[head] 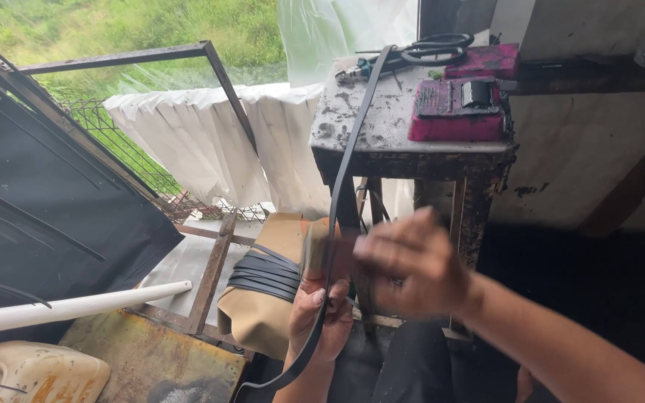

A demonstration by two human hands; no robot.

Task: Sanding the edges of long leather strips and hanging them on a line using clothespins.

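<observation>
Below the table (404, 142), my left hand (321, 317) clamped the black strap (335, 201); my blurred right hand (412, 261), perhaps half-closed, was wrapping; next needed tension.

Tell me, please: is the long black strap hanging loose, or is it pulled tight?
Pulled tight, it seems. The black strap runs in a nearly straight line from the table down to the left hand, with no sag visible.
</observation>
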